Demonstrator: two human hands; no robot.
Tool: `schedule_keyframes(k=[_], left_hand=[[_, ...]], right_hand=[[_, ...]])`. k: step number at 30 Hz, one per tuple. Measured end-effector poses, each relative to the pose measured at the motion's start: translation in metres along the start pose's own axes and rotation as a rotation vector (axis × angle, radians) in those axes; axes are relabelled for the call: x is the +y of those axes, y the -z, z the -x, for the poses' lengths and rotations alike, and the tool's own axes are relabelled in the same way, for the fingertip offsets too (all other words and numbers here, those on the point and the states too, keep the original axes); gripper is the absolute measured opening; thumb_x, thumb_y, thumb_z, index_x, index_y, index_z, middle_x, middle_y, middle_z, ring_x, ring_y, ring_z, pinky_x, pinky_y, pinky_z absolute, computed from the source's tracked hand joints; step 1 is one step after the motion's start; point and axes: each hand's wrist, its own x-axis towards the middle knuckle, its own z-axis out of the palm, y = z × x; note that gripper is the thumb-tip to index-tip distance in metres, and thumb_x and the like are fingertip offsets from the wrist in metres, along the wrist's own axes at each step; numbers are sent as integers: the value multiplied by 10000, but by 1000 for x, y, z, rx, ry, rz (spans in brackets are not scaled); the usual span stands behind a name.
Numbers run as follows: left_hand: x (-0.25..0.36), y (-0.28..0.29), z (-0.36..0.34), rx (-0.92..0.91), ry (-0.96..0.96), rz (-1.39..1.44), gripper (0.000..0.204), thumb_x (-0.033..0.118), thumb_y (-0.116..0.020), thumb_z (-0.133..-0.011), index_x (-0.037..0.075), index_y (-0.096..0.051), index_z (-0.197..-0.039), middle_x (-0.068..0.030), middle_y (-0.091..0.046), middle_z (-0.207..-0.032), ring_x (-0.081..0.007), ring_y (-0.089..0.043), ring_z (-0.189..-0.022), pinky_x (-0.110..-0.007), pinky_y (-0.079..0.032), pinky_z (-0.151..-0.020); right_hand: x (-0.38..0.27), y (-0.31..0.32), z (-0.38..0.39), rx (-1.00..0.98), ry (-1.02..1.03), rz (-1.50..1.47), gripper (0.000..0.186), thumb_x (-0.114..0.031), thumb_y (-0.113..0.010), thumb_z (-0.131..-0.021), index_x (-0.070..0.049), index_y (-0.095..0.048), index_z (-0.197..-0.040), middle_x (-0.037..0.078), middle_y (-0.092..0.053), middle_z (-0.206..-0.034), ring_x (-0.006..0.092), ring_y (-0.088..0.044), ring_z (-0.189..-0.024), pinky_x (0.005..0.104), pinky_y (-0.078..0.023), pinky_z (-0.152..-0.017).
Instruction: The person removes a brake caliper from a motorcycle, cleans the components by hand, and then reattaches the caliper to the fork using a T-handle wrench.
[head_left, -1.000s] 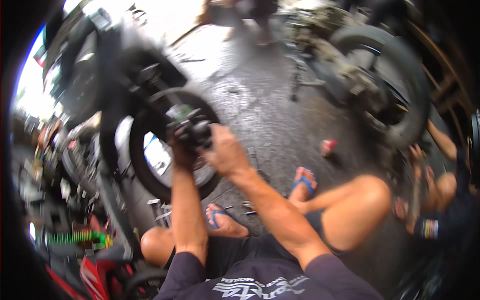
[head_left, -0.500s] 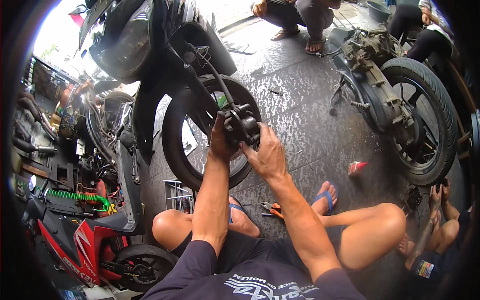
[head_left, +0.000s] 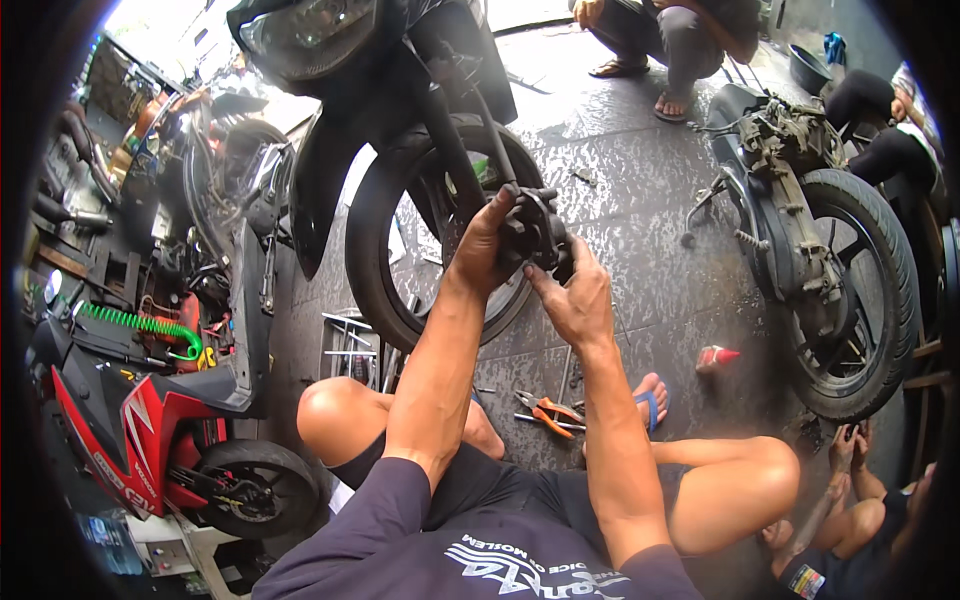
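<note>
A dark brake caliper is held up between my two hands, just to the right of a motorcycle's front wheel. A brake hose runs down to it beside the fork leg. My left hand is closed round the caliper's left side, with the thumb up along it. From the right, my right hand grips its lower edge between thumb and fingers. The fingertips of both hands are partly hidden behind the caliper.
Orange-handled pliers lie by my feet, and a tray of tools stands left of them. A red-and-white bottle lies on the right. Beyond it stands a detached engine with rear wheel. Other people sit around; a red motorcycle is at left.
The view has shifted, and most of the scene sits farther right in it. My hands and the caliper are a little farther right of the wheel. More of the pliers shows beside my arm.
</note>
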Motion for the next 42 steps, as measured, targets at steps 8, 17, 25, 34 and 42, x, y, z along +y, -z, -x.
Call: schedule_keyframes(k=[8, 17, 25, 34, 42], left_hand=[[-3, 1, -3, 84, -28, -158, 558, 479, -572, -1023, -42, -652, -1203, -94, -736, -992, -182, -723, -867, -319, -600, -800], [1, -4, -9, -56, -53, -128, 329, 270, -539, -1010, -4, -682, -1122, -64, -736, -982, -145, -702, -884, -286, -549, -864], [-9, 9, -7, -123, -55, 97, 345, 300, -530, -1028, 19, -693, -1144, -79, -751, -1034, -151, -730, -901, -284, -579, -862], [4, -10, -2, -42, -7, 160, 495, 432, -487, -1039, 3, -623, -1244, -103, -744, -1027, -145, -732, -883, -250, -577, -740], [0, 9, -2, -183, -49, 181, 485, 404, -421, -1059, 1, -621, -1241, -102, -743, -1022, -140, -731, -862, -219, -560, -647]], right_hand=[[13, 0, -7, -60, -59, -257, 475, -148, -788, -860, 61, -606, -1246, 175, -740, -1089, 220, -718, -988, 348, -554, -865], [32, 24, -16, -143, 1, -207, 538, -179, -811, -871, 61, -603, -1305, 115, -733, -1116, 167, -678, -1021, 308, -529, -910], [180, 77, 21, 124, -530, -120, 335, -83, -682, -893, 46, -671, -1201, 89, -724, -913, 110, -638, -734, 249, -512, -672], [261, 8, 132, -284, -545, 956, 389, -151, -633, -826, 20, -663, -1174, 264, -681, -1153, 450, -658, -1092, 485, -526, -984], [223, -7, 129, -604, -919, 979, 344, -182, -670, -857, -1, -724, -1145, 287, -671, -1204, 428, -651, -1160, 473, -540, -971]])
